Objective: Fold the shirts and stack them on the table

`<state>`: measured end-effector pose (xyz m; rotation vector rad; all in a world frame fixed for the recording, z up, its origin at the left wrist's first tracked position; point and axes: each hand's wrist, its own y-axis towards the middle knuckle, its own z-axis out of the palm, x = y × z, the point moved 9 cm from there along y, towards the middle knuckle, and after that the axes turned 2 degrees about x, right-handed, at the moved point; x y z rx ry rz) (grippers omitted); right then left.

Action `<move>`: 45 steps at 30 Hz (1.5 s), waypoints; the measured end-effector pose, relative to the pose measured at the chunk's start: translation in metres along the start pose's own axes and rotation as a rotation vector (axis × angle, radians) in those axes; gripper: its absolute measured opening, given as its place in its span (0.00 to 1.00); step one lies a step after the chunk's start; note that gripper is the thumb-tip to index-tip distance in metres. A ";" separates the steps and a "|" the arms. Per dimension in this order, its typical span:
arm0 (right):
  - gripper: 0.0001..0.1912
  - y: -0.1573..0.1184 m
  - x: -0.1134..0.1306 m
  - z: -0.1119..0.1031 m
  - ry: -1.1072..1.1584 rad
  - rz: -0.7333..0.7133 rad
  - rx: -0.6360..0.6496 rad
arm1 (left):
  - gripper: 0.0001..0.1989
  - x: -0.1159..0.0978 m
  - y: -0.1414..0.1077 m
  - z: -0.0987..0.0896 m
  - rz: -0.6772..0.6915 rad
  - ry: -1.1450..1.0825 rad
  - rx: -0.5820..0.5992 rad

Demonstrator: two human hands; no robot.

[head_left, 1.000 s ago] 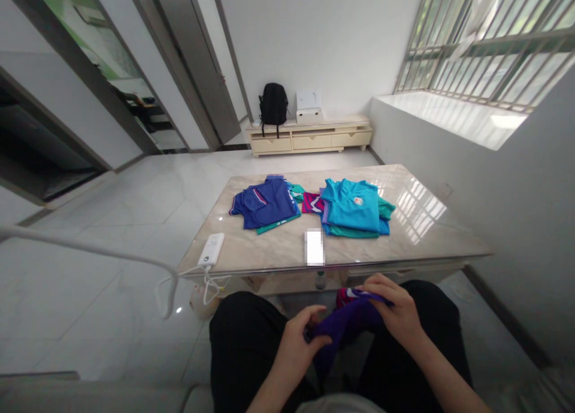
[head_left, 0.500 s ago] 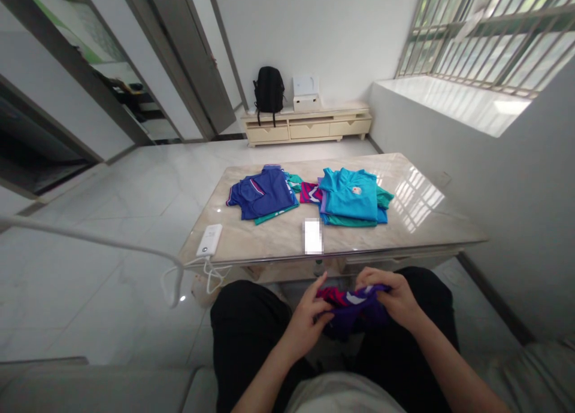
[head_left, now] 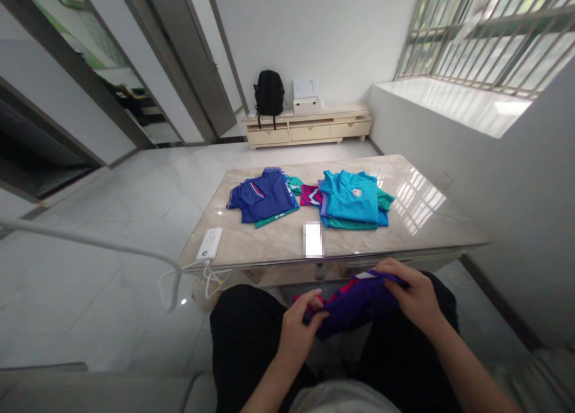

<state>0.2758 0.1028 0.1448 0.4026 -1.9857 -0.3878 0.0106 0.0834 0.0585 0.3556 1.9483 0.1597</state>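
Purple garment held across the lap

White power bank (head_left: pixel 210 245) with its white cable (head_left: pixel 135 256) sits at the left corner of the glossy beige marble-topped table (head_left: pixel 269 245). Further along the tabletop lie a folded dark blue polo shirt (head_left: pixel 261 196) and then a stack of folded turquoise shirts (head_left: pixel 353 199), with a small white blurred rectangle (head_left: pixel 313 239) just in front of them.

Below the table's near edge, over black trousers (head_left: pixel 245 335), the left hand (head_left: pixel 300 329) closes its fingers on the left end of a soft dark purple garment with pink and white trim (head_left: pixel 353 302). The wrist is bent inward, thumb on top. The cloth spans between the hands above the lap, apart from the table. At its other end the right hand (head_left: pixel 415 296) pinches the upper edge, knuckles raised and forearm angled in from the lower right.

The fabric looks light and limp, likely to sag and bunch wherever it is unsupported, so seams or edges at both ends are the sound places to hold. Which part of the garment each hand has is hard to tell, since the folds hide it.
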 end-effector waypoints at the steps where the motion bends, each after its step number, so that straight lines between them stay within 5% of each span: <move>1: 0.10 0.001 0.007 0.002 0.004 -0.034 0.023 | 0.15 0.000 0.001 0.003 -0.033 -0.024 0.039; 5: 0.13 0.004 0.029 0.012 -0.001 -0.134 0.112 | 0.05 0.000 0.004 0.014 -0.089 -0.061 0.159; 13: 0.16 -0.002 0.061 0.018 -0.043 -0.282 0.095 | 0.15 0.016 0.001 -0.003 -0.158 0.087 -0.175; 17: 0.19 -0.003 0.071 0.004 -0.100 -0.319 0.026 | 0.15 -0.001 0.008 -0.012 0.073 0.232 -0.235; 20: 0.19 0.000 0.075 -0.015 -0.139 -0.298 -0.020 | 0.14 -0.025 0.012 -0.020 0.309 0.310 -0.154; 23: 0.19 0.004 0.076 -0.027 -0.142 -0.284 0.001 | 0.16 -0.048 0.016 -0.030 0.397 0.361 -0.029; 30: 0.10 0.013 0.019 -0.043 -0.212 0.073 -0.036 | 0.14 -0.077 0.033 -0.051 0.096 0.386 0.275; 34: 0.12 0.007 -0.012 -0.031 -0.219 0.213 -0.111 | 0.08 -0.054 0.030 -0.041 -0.024 0.429 0.336; 38: 0.13 -0.003 -0.011 -0.009 -0.359 0.089 -0.231 | 0.06 -0.008 0.018 -0.023 -0.100 0.567 0.258; 40: 0.13 -0.006 -0.004 -0.003 -0.454 -0.027 -0.299 | 0.08 -0.001 0.014 -0.016 -0.075 0.617 0.247; 43: 0.14 -0.005 0.017 -0.004 -0.479 -0.220 -0.311 | 0.13 -0.023 0.017 -0.025 -0.026 0.579 0.308; 45: 0.15 -0.001 0.043 -0.012 -0.419 -0.302 -0.248 | 0.15 -0.048 0.022 -0.038 -0.006 0.453 0.460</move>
